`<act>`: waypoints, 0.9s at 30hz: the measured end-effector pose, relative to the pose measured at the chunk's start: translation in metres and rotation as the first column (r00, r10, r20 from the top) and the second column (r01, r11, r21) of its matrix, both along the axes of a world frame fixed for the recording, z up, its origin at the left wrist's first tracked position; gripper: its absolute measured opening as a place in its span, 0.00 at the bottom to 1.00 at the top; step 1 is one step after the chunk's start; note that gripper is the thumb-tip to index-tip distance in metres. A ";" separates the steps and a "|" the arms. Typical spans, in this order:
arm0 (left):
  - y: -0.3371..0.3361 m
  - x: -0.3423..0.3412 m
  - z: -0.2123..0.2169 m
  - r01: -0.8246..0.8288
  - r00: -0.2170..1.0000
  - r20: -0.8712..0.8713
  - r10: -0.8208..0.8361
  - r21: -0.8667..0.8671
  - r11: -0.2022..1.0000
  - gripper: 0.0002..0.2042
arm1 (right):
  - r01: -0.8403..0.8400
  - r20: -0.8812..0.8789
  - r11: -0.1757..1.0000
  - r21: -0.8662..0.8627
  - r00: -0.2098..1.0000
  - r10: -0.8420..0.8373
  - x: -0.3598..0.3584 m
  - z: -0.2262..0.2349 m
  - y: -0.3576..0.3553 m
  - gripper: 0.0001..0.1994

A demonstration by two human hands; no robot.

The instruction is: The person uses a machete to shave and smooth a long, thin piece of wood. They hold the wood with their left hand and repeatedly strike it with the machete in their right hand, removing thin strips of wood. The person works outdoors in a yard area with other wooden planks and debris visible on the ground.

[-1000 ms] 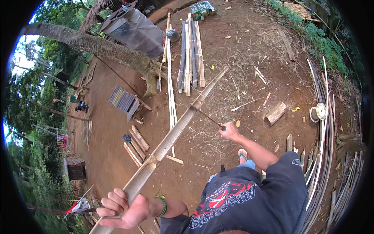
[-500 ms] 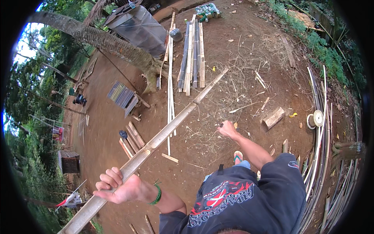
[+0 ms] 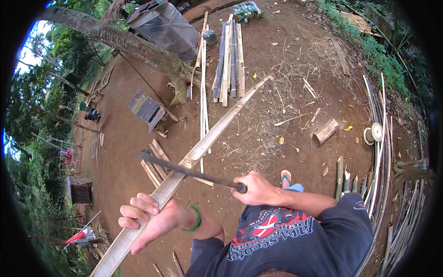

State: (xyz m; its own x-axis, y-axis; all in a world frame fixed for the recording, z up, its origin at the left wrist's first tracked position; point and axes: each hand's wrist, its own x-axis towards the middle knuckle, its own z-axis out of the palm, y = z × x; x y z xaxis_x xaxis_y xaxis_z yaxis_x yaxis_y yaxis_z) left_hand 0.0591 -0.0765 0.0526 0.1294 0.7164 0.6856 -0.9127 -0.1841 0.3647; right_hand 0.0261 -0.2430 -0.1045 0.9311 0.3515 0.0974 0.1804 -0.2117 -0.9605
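Observation:
A long split bamboo strip (image 3: 217, 133), pale and hollowed on its upper face, runs slantwise from the lower left to a tapered far end. My left hand (image 3: 161, 222) is closed round its near part, the fingers over one edge and the thumb along the other. In my right hand (image 3: 259, 189), closed at the front of my body, is a machete (image 3: 207, 176) with a long dark blade. That blade lies across the bamboo just beyond my left hand, close to a node; whether it touches the surface I cannot tell. My fist partly hides the handle.
Split bamboo lengths (image 3: 224, 64) lie ahead beside a tree trunk (image 3: 134, 48). Short pieces (image 3: 159, 154) rest on the ground left of centre. A cut log (image 3: 326, 131), a spool (image 3: 373, 134) and long thin poles (image 3: 384, 184) are on the right. Fibre shavings cover the soil ahead.
My right hand has come back toward my body and leftward, bringing the machete across the bamboo. My left hand still grips the strip, which has shifted slightly.

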 end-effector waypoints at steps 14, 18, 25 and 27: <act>0.065 -0.053 -0.018 -0.089 0.995 -0.062 0.081 -0.134 0.987 0.31 | 0.157 -0.094 0.965 -0.209 0.979 -0.180 -0.002 -0.075 0.043 0.13; 0.079 -0.081 -0.003 -0.128 0.992 -0.011 0.128 -0.133 0.983 0.30 | 0.238 -0.093 0.951 -0.199 0.961 -0.260 -0.005 -0.112 0.054 0.14; 0.148 -0.167 0.005 0.334 0.928 0.100 -0.360 0.209 0.919 0.26 | 0.265 -0.531 0.909 -0.321 0.745 -0.404 0.009 -0.213 0.017 0.16; 0.153 -0.177 0.014 0.303 0.941 0.106 -0.322 0.165 0.939 0.26 | 0.266 -0.648 0.957 0.120 0.751 -0.127 -0.007 -0.178 0.055 0.20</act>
